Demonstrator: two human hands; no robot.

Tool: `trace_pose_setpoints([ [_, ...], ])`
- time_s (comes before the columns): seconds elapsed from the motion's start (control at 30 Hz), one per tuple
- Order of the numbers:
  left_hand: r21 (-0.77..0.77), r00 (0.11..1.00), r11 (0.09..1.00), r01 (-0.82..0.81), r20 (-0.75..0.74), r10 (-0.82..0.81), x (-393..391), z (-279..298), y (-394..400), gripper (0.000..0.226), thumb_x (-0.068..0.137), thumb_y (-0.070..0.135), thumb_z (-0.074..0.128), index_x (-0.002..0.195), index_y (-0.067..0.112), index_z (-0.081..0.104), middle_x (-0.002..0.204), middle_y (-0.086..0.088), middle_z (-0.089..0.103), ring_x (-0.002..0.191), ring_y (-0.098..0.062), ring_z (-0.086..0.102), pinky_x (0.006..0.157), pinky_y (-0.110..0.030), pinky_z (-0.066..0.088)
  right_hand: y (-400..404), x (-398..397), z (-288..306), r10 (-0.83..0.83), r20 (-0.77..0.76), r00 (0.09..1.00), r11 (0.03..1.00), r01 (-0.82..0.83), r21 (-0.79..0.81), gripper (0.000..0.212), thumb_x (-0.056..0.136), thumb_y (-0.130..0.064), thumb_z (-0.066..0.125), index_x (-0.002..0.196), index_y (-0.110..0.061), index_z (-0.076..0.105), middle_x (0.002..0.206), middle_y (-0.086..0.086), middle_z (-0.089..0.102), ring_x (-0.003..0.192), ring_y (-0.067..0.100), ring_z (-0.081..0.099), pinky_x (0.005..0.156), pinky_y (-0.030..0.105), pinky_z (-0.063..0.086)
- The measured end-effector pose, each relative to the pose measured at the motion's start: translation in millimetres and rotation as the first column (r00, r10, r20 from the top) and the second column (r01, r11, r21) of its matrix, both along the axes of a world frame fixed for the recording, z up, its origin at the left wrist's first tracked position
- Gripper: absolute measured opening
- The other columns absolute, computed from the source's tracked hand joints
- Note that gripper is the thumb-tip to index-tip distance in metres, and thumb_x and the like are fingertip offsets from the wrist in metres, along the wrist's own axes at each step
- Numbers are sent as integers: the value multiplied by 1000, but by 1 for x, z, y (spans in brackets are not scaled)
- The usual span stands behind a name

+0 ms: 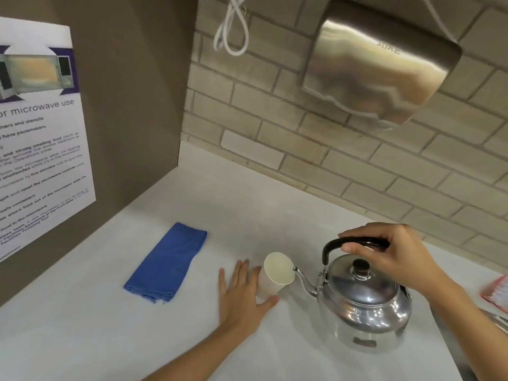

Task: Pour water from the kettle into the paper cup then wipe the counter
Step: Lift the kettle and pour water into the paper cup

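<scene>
A shiny metal kettle (362, 306) stands on the white counter (110, 339), its spout pointing left and almost touching the rim of a white paper cup (276, 273). My right hand (393, 254) is closed around the kettle's black handle from above. My left hand (243, 295) lies flat on the counter with fingers spread, thumb and index finger cradling the base of the cup without closing on it. The cup looks dry inside. A folded blue cloth (167, 264) lies on the counter to the left of my left hand.
A steel hand dryer (382, 67) hangs on the brick wall above the kettle, with a white cord (233, 31) to its left. A microwave notice (38, 127) covers the brown side panel at left. A red-and-white packet (496, 294) lies at the right edge.
</scene>
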State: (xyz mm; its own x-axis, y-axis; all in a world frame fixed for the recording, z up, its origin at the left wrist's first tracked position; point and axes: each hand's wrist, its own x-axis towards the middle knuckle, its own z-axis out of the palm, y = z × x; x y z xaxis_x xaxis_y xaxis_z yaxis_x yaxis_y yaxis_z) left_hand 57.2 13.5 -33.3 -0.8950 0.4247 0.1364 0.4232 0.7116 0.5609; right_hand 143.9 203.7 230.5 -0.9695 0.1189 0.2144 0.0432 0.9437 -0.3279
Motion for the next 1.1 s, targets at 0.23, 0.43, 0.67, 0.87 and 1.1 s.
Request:
trace_pose_setpoints([
  [0.23,-25,1000,1000,6,-28,-7,1,-1,0,89,82,79,26,152,24,15,164,2,13,150,-13,1,116,-47,-19,-3,-9,-2,39,38,999,998,-41,55,23,73,-58,71,92,-46,76,82,-29,72,77,5,67,68,31,55],
  [0.43,-8,999,1000,18,-43,-18,1,-2,-1,88,84,77,24,153,23,13,164,2,7,150,-14,-4,118,-46,-14,-5,-13,2,84,32,996,991,-87,104,23,72,-66,66,90,-52,73,85,-37,68,76,4,66,60,22,47],
  [0.67,68,998,996,55,-37,-52,0,0,-2,83,84,77,26,151,27,22,161,10,21,150,-10,-1,118,-44,-17,-7,-18,4,90,59,994,986,-97,136,22,75,-64,67,92,-52,72,85,-34,69,75,4,65,57,21,44],
  [0.87,75,998,996,56,-32,-54,-1,1,-2,84,86,75,29,151,23,21,160,10,25,150,-10,-2,119,-44,-15,-9,-21,6,83,73,994,988,-91,128,27,73,-67,65,92,-49,73,84,-30,71,74,5,66,61,27,52],
  [1.1,70,998,996,54,-37,-51,-1,0,-1,84,86,74,29,151,20,22,160,8,26,150,-11,-1,119,-44,-15,-11,-24,7,80,98,992,987,-93,133,34,72,-69,63,92,-45,76,82,-26,73,74,4,67,64,30,53],
])
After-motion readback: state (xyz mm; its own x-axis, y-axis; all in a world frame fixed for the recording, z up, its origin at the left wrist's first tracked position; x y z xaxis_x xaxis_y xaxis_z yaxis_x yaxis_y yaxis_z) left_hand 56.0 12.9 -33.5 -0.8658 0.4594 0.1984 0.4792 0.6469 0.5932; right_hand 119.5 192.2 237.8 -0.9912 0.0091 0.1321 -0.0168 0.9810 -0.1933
